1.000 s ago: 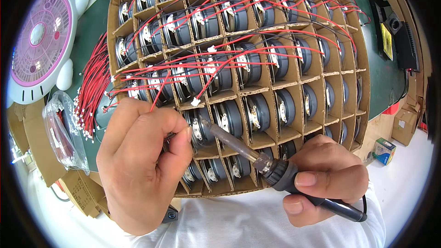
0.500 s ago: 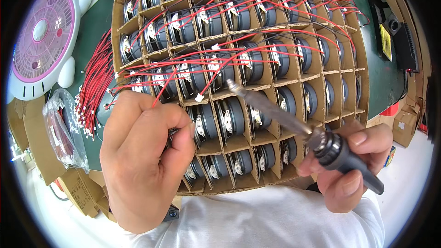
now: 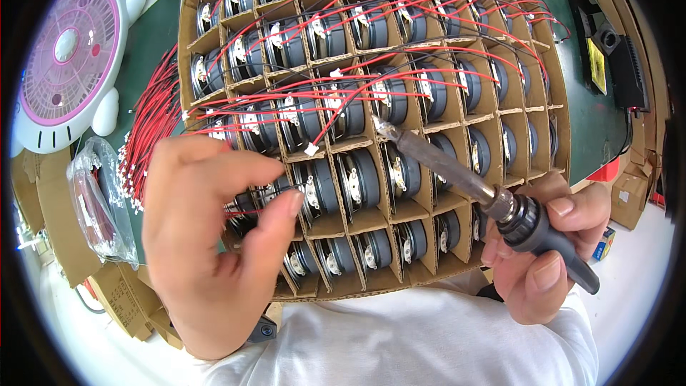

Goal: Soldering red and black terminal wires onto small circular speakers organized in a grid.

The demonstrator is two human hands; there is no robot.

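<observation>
Cardboard grid tray (image 3: 336, 225) of round speakers (image 3: 361, 179)

You are at an assembly bench in an electronics workshop. The cardboard grid tray (image 3: 357, 143) in front of you holds rows of small round speakers wired in red and black. Left of the tray lie a bundle of red leads (image 3: 146, 136) and a small pink-and-white fan (image 3: 68, 57); right of it, cardboard boxes (image 3: 632, 196) crowd the green benchtop (image 3: 589, 129).

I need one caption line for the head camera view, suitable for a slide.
Right hand holds a soldering iron over a cardboard grid of small speakers; left hand reaches among its red wires.
</observation>
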